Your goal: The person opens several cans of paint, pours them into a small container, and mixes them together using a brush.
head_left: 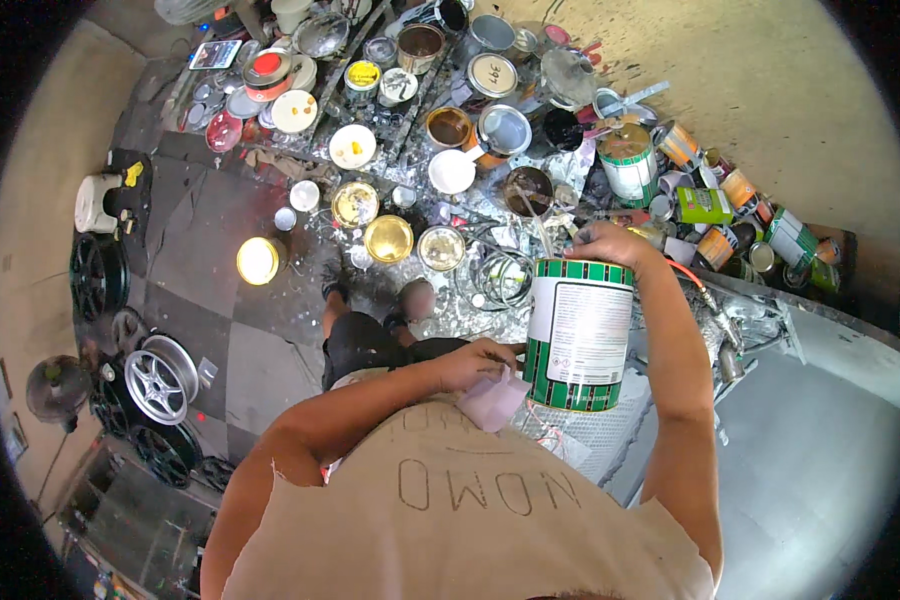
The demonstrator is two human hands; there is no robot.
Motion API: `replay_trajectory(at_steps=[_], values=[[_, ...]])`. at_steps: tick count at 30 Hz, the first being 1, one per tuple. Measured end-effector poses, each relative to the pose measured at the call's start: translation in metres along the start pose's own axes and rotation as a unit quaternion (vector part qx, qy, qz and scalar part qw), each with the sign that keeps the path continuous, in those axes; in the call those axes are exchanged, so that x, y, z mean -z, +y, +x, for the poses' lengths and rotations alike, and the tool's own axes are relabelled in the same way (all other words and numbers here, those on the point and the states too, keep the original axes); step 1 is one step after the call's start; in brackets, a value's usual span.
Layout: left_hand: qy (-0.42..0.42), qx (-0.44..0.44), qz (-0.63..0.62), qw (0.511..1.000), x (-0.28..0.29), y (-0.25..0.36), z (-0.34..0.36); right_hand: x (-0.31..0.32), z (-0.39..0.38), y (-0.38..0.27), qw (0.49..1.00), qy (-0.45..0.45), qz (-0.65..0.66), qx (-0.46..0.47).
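A large green-and-white paint can (582,335) is held up in front of my body, its printed label facing me. My right hand (610,246) is closed over the can's far top edge. Left of the can, my left hand (478,366) pinches a pale pink piece (496,398) that looks like folded paper or a thin cup; I cannot tell which. Its fingertips come close to the can's side, and whether they touch it is unclear. Just beyond my right hand, a pale stick-like piece (540,228) leads toward an open can with dark brown contents (527,192).
Open paint cans, lids and cups crowd the far bench (410,140). More cans (740,205) are piled at the far right. A coiled cable (502,275) and an orange hose (692,280) lie nearby. A lit yellow can (260,260) and wheel rims (160,380) stand left.
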State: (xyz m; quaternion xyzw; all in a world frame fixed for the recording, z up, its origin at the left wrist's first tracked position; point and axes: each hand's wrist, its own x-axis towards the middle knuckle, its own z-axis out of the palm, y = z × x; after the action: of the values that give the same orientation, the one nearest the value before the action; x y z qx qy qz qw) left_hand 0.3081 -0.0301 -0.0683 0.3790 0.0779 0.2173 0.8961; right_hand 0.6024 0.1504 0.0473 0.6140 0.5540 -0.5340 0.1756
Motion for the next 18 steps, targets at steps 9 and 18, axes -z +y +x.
replay_trajectory(at_steps=[9, 18], values=[[-0.022, 0.002, -0.046, 0.999, -0.014, 0.018, -0.003, 0.010, -0.007, -0.002, 0.999, -0.002, -0.007, 0.045], [-0.025, -0.028, 0.009, 0.999, -0.021, 0.023, 0.000, 0.022, -0.020, -0.018, 0.998, 0.010, -0.069, 0.000]])
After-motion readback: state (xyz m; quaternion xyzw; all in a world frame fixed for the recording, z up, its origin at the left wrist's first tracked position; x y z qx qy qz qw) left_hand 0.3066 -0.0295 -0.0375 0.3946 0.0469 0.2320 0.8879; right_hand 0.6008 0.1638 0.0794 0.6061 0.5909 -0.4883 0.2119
